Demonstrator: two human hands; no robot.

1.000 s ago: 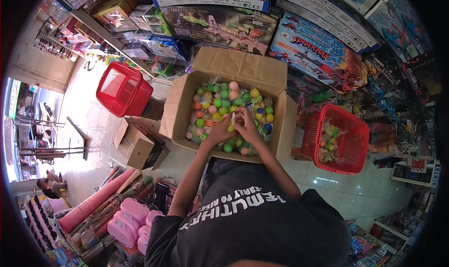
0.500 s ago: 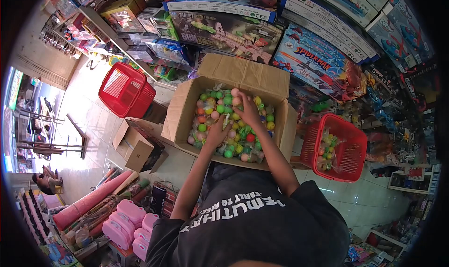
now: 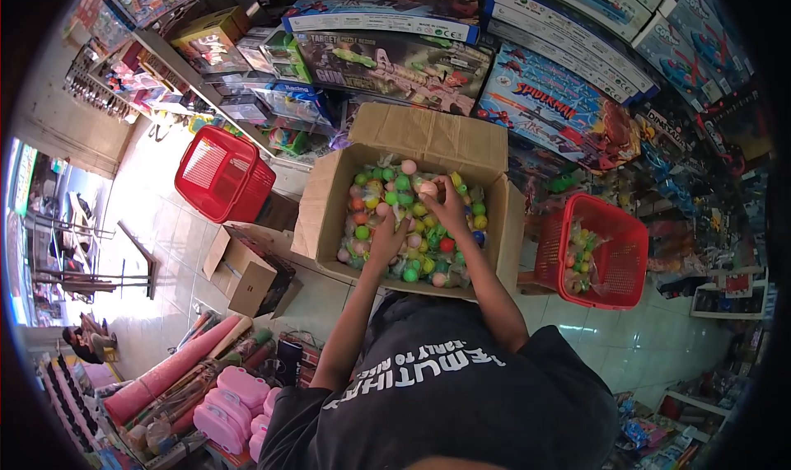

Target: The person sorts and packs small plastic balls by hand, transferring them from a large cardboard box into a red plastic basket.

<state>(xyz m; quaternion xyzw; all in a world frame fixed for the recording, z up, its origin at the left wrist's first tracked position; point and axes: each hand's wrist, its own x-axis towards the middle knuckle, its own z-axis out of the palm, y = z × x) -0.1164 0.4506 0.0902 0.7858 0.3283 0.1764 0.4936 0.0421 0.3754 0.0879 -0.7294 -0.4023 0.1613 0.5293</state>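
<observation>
Below me, an open cardboard box (image 3: 428, 130) holds many small coloured balls (image 3: 404, 198), some of them in clear plastic bags. My right hand (image 3: 449, 210) reaches into it, its fingers and thumb closed around a pink ball (image 3: 428, 189). Just to the left, my left hand (image 3: 389, 239) is among the balls with its fingers curled together. What those fingers pinch, perhaps a bit of clear plastic, is too small to make out.
To the right stands a red basket (image 3: 634, 247) with bagged balls inside. Another red basket (image 3: 247, 182) sits at the left, above a smaller open carton (image 3: 247, 280). Toy boxes (image 3: 395, 70) are stacked behind. Pink cases (image 3: 227, 408) and rolled mats (image 3: 169, 367) lie lower left.
My right hand has drawn slightly downward, and the pink ball at its fingers now sits lower and further right. My left hand has shifted slightly down among the balls.
</observation>
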